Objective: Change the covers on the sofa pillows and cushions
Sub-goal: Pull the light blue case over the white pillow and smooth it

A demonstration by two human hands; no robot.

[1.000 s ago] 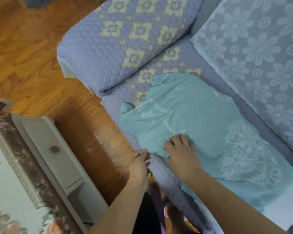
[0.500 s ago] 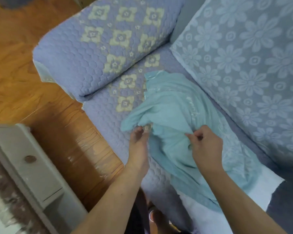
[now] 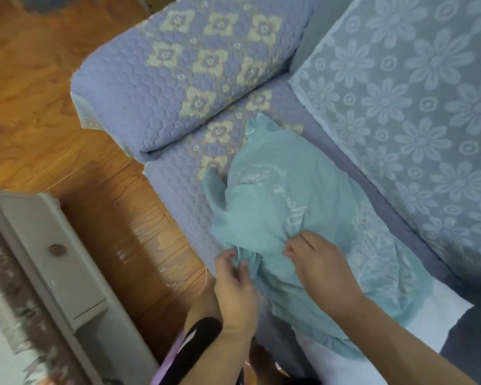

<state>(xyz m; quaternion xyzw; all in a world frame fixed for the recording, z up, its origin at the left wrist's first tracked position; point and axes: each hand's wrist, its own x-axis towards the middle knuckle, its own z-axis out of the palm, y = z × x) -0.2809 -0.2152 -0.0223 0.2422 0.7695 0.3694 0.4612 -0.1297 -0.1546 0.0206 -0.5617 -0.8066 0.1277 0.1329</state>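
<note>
A teal pillow cover [image 3: 286,207] with white lettering and lace pattern lies bunched on the sofa seat [image 3: 175,190]. The white pillow [image 3: 442,320] sticks out of its near right end. My left hand [image 3: 235,284] pinches the cover's near front edge at the seat's front. Right beside it, my right hand [image 3: 320,262] grips a fold of the same cover, fingers curled into the cloth.
The quilted purple armrest [image 3: 156,87] with yellow flowers rises at the left. A blue floral back cushion [image 3: 417,112] fills the right. Wooden floor [image 3: 34,101] lies left of the sofa, and a grey low table [image 3: 53,254] with a drawer knob stands near left.
Both hands have shifted along the teal cover toward me and closer together, gathering its front edge. The cover has been pulled and bunched further over the pillow. The camera has swung left.
</note>
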